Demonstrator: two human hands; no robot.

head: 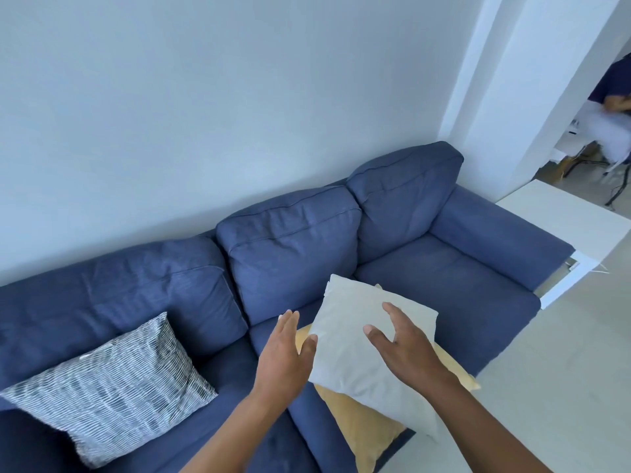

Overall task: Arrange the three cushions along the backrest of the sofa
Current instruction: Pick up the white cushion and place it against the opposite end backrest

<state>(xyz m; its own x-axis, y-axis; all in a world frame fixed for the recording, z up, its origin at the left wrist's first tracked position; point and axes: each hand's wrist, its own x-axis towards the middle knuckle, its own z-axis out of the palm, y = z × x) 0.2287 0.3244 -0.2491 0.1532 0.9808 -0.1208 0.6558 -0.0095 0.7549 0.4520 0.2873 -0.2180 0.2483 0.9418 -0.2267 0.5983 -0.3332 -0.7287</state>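
A blue three-seat sofa (293,247) stands against the wall. A black-and-white patterned cushion (112,394) leans on the left backrest. A pale grey cushion (348,349) lies flat on top of a yellow cushion (362,425) on the middle seat, near the front edge. My left hand (285,360) hovers at the grey cushion's left edge, fingers spread. My right hand (404,343) is over the grey cushion's right side, fingers apart, holding nothing.
A white side table (577,227) stands right of the sofa's right armrest (495,230). Pale floor runs along the right. Beyond a white pillar, a seated person (607,110) is in the far right room.
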